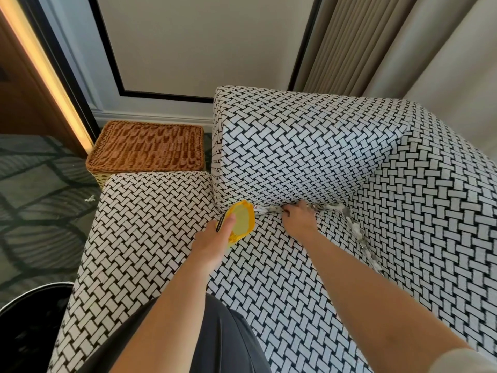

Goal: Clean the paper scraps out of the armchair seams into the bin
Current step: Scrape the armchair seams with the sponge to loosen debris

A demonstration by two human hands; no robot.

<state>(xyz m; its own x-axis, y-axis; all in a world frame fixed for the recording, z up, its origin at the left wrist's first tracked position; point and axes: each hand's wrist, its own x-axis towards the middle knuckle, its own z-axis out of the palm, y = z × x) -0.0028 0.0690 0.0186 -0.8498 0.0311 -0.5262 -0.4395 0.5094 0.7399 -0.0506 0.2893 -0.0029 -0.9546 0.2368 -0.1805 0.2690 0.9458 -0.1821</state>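
The armchair (295,265) is covered in black-and-white woven-pattern fabric. White paper scraps (357,232) line the seam between seat and right side, and more scraps (271,210) sit in the seam under the left armrest block. My left hand (212,243) grips a small yellow dustpan (242,220), held on the seat against that seam. My right hand (298,219) reaches into the seam with its fingers curled among the scraps; whether it holds any is hidden. A black bin (29,327) stands at the bottom left, beside the seat.
A brown wicker basket (148,146) stands on the floor behind the seat's left corner. One paper scrap (90,198) lies on the patterned carpet. Curtains (403,49) hang behind the chair on the right, and a panelled wall is at the back.
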